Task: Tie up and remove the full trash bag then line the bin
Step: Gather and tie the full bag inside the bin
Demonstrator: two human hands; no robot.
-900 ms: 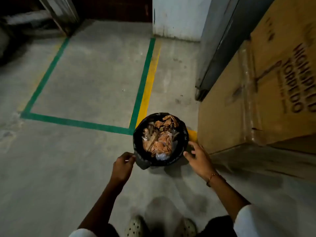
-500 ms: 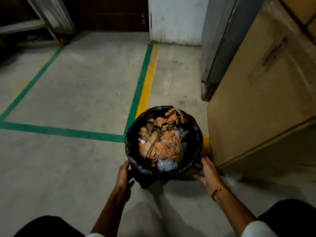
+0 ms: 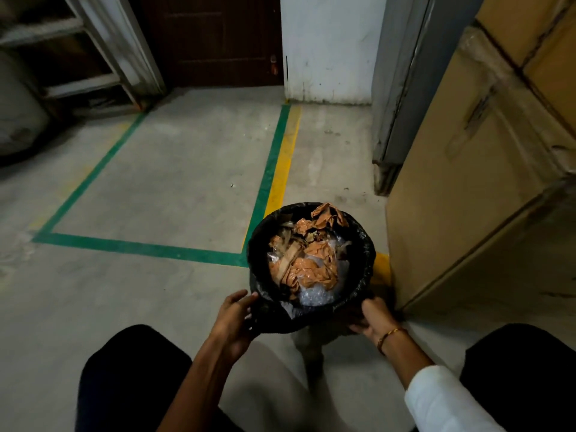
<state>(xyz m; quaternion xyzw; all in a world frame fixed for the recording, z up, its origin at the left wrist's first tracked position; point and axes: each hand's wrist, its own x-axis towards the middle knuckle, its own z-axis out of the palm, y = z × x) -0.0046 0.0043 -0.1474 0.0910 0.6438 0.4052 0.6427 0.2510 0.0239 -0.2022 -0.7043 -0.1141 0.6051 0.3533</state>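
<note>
A round bin (image 3: 314, 319) stands on the concrete floor (image 3: 162, 188), lined with a black trash bag (image 3: 363, 244) whose edge is folded out over the rim all the way round. The bag is full nearly to the top with crumpled brown paper (image 3: 307, 269), strips of cardboard and some clear plastic wrap (image 3: 314, 296) near the front.

The left hand (image 3: 233, 319) is at the bin's near left side, fingers partly curled against the folded-over bag; whether this grip has closed on the plastic cannot be told. The right hand (image 3: 372, 318) is at the near right side, low under the bag's folded edge, fingers curled round it. A thin bracelet (image 3: 389, 335) sits on that wrist, above a white sleeve (image 3: 442, 397).

The bin sits just beside a tall cardboard box (image 3: 467, 194) on its right, at the corner of green tape (image 3: 137, 246) and yellow tape (image 3: 283, 173) lines marked on the floor. Beyond are a grey metal door frame (image 3: 402, 98), a white wall (image 3: 327, 48) and a dark brown door (image 3: 215, 39). A pale ladder-like frame (image 3: 109, 42) leans at far left. The person's dark-clothed knees (image 3: 131, 378) flank the bottom of the view.
</note>
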